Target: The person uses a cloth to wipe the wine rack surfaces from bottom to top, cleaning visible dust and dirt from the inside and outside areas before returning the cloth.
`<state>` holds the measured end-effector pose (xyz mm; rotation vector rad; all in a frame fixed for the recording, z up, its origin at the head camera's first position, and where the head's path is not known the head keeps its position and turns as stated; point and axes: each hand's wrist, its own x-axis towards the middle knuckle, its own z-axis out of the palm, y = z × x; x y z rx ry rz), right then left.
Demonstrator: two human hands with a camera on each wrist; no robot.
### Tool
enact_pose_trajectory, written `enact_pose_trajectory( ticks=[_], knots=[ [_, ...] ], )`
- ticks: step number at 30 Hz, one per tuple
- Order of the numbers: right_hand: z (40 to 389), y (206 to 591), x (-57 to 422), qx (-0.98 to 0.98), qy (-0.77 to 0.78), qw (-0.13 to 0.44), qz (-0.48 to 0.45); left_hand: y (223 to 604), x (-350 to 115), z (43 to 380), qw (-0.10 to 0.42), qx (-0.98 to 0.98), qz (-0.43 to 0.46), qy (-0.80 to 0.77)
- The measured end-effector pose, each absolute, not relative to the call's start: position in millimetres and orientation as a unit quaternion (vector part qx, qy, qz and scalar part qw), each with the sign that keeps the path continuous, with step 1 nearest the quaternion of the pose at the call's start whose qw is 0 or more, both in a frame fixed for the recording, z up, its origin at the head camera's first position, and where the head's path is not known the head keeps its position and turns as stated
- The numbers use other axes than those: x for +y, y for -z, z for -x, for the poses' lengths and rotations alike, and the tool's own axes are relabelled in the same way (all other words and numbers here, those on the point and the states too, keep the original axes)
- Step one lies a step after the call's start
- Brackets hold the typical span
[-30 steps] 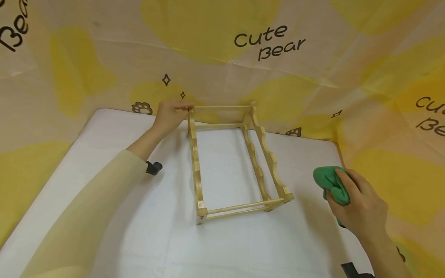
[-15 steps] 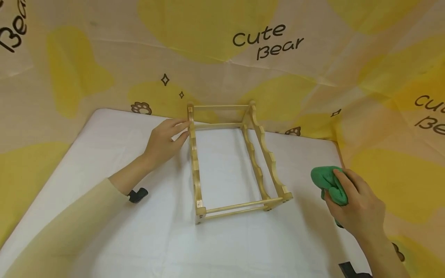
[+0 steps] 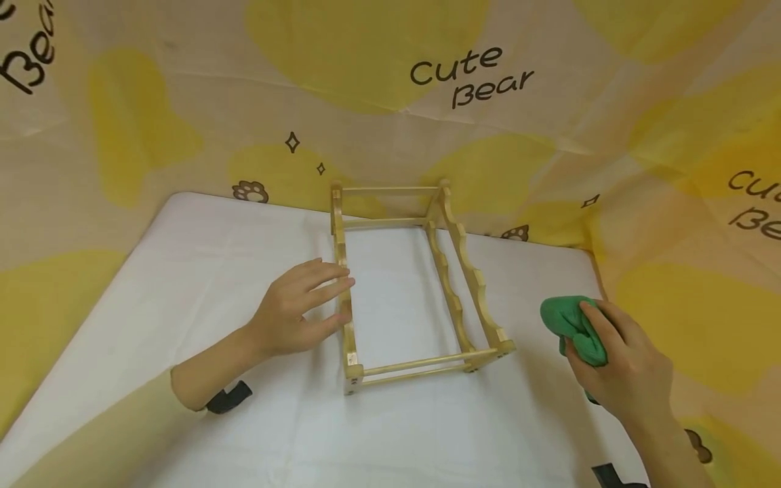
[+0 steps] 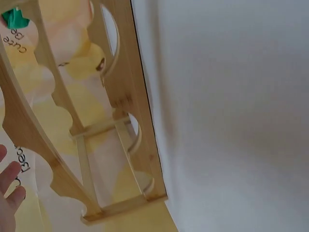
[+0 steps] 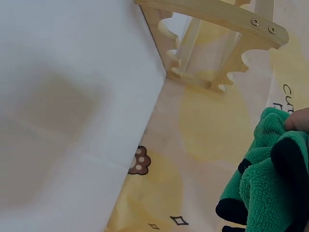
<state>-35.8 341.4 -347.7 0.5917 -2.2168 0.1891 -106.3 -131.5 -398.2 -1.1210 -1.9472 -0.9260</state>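
A light wooden rack [image 3: 478, 279] with scalloped side rails stands on the white table, its far end close to the patterned backdrop. My left hand [image 3: 285, 313] is at the rack's left rail, fingers loosely extended and fingertips overlapping the rail from above. In the left wrist view, fingers [image 4: 12, 176] appear at the lower left beside the scalloped rail [image 4: 126, 87]. Off to the right of the rack, my right hand [image 3: 637, 369] grips a bunched green cloth [image 3: 567, 317]. Dark edges show on this plush cloth [image 5: 265, 188] in the right wrist view; most of the hand is hidden there.
White covering lies over the table [image 3: 396, 440]. Behind it and at both sides hangs a yellow and beige backdrop [image 3: 378, 68] printed with "Cute Bear". A black wrist mount [image 3: 228, 398] sticks out below my left wrist, and another [image 3: 613, 476] by the right wrist.
My left hand has slid from the far left corner of the rack down along its left rail toward me. The right hand with the cloth has barely moved; the rack stays put.
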Motion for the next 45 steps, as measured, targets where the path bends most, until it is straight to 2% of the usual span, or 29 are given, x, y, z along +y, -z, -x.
enact_pose_trajectory(
  ticks=[12, 23, 26, 32, 36, 45],
  knots=[
    [33, 347, 338, -0.873, -0.081, 0.415, -0.244, 404, -122, 75, 0.363, -0.703, 0.482, 0.377],
    [32, 350, 338, -0.876, -0.08, 0.408, -0.245, 410, -113, 62, 0.352, -0.655, 0.531, 0.405],
    [32, 350, 337, -0.876, -0.082, 0.405, -0.248, 410, -113, 62, 0.331, -0.657, 0.54, 0.408],
    [33, 353, 336, -0.874, -0.084, 0.406, -0.253, 402, -120, 62, 0.237, -0.673, 0.555, 0.427],
    [33, 355, 336, -0.874, -0.087, 0.406, -0.251, 399, -122, 61, 0.194, -0.674, 0.555, 0.448],
    [34, 359, 333, -0.87, -0.093, 0.413, -0.252, 401, -129, 68, 0.161, -0.662, 0.544, 0.49]
  ],
)
